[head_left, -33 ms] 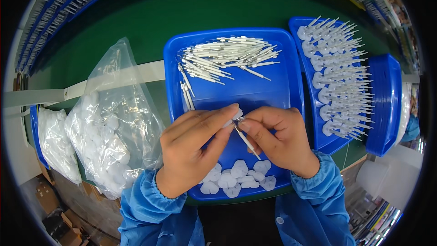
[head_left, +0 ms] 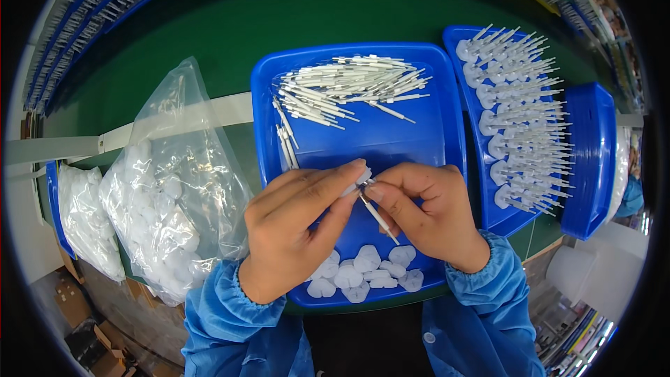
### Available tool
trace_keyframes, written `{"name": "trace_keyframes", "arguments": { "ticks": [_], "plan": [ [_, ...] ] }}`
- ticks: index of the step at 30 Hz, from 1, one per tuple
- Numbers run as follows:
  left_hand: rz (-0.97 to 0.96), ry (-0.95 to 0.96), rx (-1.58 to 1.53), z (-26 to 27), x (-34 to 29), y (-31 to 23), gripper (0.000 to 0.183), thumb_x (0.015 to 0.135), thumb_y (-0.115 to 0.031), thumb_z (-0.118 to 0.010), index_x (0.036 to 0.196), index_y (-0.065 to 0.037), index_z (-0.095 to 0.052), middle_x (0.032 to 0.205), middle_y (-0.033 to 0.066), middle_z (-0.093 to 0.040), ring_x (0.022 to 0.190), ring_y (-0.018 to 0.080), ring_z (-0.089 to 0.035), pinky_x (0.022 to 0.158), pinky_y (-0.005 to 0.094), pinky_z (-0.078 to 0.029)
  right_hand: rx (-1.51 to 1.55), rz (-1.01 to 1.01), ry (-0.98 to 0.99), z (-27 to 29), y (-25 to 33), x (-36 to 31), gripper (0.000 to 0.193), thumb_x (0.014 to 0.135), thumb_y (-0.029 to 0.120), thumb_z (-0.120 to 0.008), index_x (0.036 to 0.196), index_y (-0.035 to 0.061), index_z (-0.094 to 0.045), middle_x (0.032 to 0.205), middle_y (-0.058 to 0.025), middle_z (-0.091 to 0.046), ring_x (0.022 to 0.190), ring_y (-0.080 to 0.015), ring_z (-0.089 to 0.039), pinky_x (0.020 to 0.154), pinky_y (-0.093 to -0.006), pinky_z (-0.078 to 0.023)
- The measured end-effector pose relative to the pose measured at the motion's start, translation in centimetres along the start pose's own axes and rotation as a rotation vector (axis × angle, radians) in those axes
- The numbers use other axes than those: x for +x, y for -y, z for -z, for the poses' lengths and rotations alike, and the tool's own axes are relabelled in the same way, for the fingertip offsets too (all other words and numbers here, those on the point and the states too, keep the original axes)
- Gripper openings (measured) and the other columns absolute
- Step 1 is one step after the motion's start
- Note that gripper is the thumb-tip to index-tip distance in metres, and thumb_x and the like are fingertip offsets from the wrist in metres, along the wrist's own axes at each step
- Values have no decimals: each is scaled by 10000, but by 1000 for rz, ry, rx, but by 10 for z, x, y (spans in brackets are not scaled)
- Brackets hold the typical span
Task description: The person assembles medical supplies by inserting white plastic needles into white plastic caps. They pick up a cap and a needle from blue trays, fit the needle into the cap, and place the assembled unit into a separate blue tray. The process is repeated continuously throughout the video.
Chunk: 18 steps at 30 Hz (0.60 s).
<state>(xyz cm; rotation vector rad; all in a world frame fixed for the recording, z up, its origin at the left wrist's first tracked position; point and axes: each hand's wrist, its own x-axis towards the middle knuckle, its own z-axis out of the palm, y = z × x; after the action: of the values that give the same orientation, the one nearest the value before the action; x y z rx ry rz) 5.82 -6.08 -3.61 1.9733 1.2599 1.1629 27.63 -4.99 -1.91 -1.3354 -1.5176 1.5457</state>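
Note:
Over the blue tray (head_left: pixel 453 167) my two hands meet fingertip to fingertip. My left hand (head_left: pixel 293 227) pinches a small white lobed plastic piece (head_left: pixel 364 176) between thumb and fingers. A thin white rod with a metallic section (head_left: pixel 379 220) slants down from that piece. My right hand (head_left: pixel 436 216) has its thumb and forefinger closed at the rod's upper end, where the two parts meet. Fingers hide the exact joint. Below, loose white lobed pieces (head_left: pixel 347 277) lie at the tray's near end. Many similar thin rods (head_left: pixel 335 87) are heaped at its far end.
To the right, a second blue tray (head_left: pixel 502 222) bears rows of lobed pieces with rods attached (head_left: pixel 520 122). Stacked blue trays (head_left: pixel 587 160) stand beyond it. On the left are a clear bag of white pieces (head_left: pixel 160 209) and another filled bag (head_left: pixel 87 216). The table (head_left: pixel 314 10) is green.

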Motion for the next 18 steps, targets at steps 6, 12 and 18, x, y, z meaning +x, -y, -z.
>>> {"name": "trace_keyframes", "arguments": {
  "ticks": [6, 12, 18],
  "plan": [
    [-66, 2, 141, 0, -2, -4, 422, 830, 75, -858, 1240, -17, -831, 1053, 141, -846, 817, 284, -799, 740, 365, -636, -471, 411, -200, -5, -11, 5, 96, 963, 147, -853, 965, 67, -799, 677, -95, -714, 540, -239, -666, 566, -362, -513],
    [-94, -3, 212, -4, -2, -4, 418, 826, 80, -857, 1234, -8, -828, 1053, 131, -849, 788, 259, -788, 710, 343, -630, -651, 510, -277, -10, -11, 6, 129, 940, 175, -867, 896, 102, -769, 683, -81, -711, 583, -291, -689, 598, -408, -525],
    [-51, 19, 154, -4, -3, -6, 435, 826, 64, -872, 1253, -9, -827, 940, 113, -836, 761, 250, -782, 673, 339, -619, -460, 389, -173, -2, -14, 7, 111, 950, 159, -855, 923, 77, -785, 724, -102, -734, 608, -322, -698, 604, -410, -533]
  ]
}}
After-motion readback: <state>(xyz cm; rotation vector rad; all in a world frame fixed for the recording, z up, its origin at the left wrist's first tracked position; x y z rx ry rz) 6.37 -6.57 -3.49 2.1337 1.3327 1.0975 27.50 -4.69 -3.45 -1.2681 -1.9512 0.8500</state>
